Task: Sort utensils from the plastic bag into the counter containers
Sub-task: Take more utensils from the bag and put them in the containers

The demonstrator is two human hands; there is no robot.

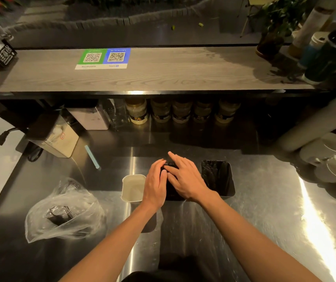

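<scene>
Three containers stand in a row on the steel counter: a white one [132, 187] at the left with nothing visible in it, a black one [173, 195] in the middle, and a black one [218, 178] at the right holding several dark utensils. My left hand [154, 185] and my right hand [185, 178] meet over the middle container and cover most of it. Between the fingers shows a dark bundle of utensils [170, 164]; which hand holds it I cannot tell. A clear plastic bag [65, 212] with dark utensils inside lies at the lower left.
Steel counter [264, 210] under a wooden shelf [163, 74]. A pale blue stick [92, 157] lies left of the containers. A white box [61, 139], a cable and jars [181, 110] sit at the back. White cups [334, 157] stand at the right.
</scene>
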